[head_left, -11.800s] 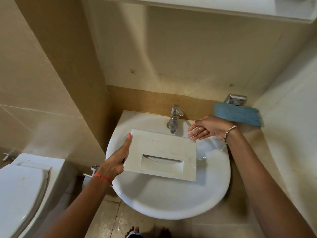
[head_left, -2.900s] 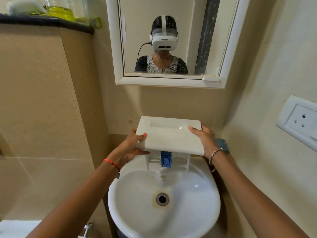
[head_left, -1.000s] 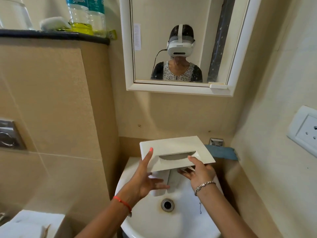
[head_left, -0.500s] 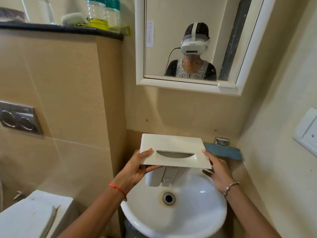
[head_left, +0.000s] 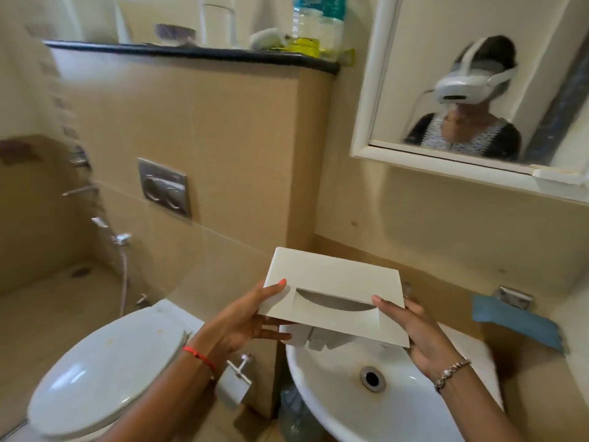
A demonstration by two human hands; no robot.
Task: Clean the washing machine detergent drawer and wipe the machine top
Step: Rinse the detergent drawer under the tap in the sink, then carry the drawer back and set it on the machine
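I hold the drawer (head_left: 331, 279) in both hands above the back rim of the sink (head_left: 414, 416). Its front panel faces up at me, tilted: a flat off-white rectangle with a long recess whose upper edge curves into a dark slot. Below the panel, part of the white compartment body shows, hanging over the basin. My left hand (head_left: 242, 320) grips the panel's left end, thumb lying on top beside the recess and fingers stretched underneath. My right hand (head_left: 420, 336) grips the right end the same way, thumb on the face at the end of the recess, fingers below.

The sink is white, with a metal drain (head_left: 372, 378) ringed by a brownish stain. A blue cloth (head_left: 516, 323) hangs on the wall to its right. To the left stands a toilet (head_left: 108, 368) with its lid down, a steel flush plate (head_left: 164, 186) on the beige tiled wall above it, and a spray hose (head_left: 124, 275) further left. A dark shelf (head_left: 191, 52) on top of that wall carries a bottle (head_left: 318, 23) with yellow liquid. A white-framed mirror (head_left: 414, 59) hangs above the sink.
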